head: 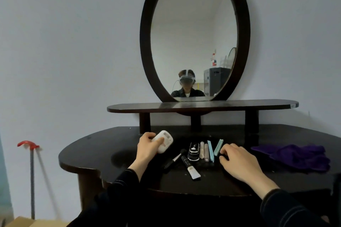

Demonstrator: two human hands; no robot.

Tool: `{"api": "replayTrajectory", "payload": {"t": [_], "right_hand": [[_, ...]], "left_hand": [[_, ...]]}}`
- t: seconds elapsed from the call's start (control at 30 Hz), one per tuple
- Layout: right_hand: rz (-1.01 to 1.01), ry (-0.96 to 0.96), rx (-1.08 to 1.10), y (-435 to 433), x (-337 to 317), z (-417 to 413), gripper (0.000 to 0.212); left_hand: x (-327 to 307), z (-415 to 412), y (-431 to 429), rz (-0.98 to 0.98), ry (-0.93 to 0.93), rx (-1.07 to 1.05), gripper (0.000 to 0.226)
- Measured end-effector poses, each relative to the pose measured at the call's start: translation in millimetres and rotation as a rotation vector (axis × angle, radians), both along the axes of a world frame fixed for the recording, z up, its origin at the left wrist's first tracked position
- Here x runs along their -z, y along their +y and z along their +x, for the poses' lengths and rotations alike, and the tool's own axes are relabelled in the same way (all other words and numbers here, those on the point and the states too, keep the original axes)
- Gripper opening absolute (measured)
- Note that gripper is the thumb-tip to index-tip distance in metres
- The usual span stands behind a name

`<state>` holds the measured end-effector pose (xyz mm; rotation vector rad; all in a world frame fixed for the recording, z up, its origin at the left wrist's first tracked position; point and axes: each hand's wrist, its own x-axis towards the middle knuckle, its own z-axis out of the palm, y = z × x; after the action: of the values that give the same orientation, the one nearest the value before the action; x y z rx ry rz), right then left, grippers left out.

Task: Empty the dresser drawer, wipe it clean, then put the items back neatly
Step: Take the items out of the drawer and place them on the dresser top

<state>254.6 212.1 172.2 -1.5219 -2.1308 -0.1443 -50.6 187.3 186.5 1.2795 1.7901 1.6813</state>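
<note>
My left hand (148, 148) grips a white rounded case (163, 141) just above the dark dresser top (103, 148). To its right a row of small items lies on the top: a black makeup brush (174, 159), a black-and-white tube (190, 167), a black glossy case (193, 150), two pale sticks (203, 150), a light blue stick (211, 150) and a teal packet (218, 147). My right hand (238, 162) rests on the top with curled fingers touching the teal packet's near end. The drawer is out of sight.
A purple cloth (295, 156) lies bunched at the right of the dresser top. A raised shelf (203, 106) and an oval mirror (194, 33) stand behind. A red-headed pole (31, 155) leans on the wall at left. A cardboard box (27, 222) sits at bottom left.
</note>
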Motion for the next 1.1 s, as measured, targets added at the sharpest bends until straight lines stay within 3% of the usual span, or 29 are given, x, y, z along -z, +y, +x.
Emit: {"api": "replayTrajectory", "payload": {"t": [0.2,0.5,0.63,0.7,0.83,0.93,1.03,1.1], "right_hand": [[-0.004,-0.032,0.0,-3,-1,0,0.022],[-0.021,0.03,-0.037,-18,-5,4,0.017],[0.058,0.05,-0.018,-45,-3,9,0.014],[0.139,0.237,-0.024,-70,8,13,0.011],[0.422,0.56,-0.282,-127,48,29,0.017],[0.44,0.672,-0.393,-151,80,52,0.02],[0.295,0.613,-0.379,-158,119,71,0.021],[0.085,0.492,-0.335,-158,148,78,0.023]], "left_hand": [[5,6,-1,-0.11,0.262,-0.019,0.025],[6,10,-29,-0.122,0.353,-0.061,0.043],[4,26,-67,0.046,0.356,-0.185,0.03],[8,46,-95,0.232,0.233,-0.193,0.015],[39,89,-155,0.496,0.349,0.021,0.009],[69,113,-178,0.525,0.547,0.264,0.008],[111,129,-172,0.311,0.607,0.523,0.007],[146,133,-157,0.074,0.708,0.65,0.01]]}}
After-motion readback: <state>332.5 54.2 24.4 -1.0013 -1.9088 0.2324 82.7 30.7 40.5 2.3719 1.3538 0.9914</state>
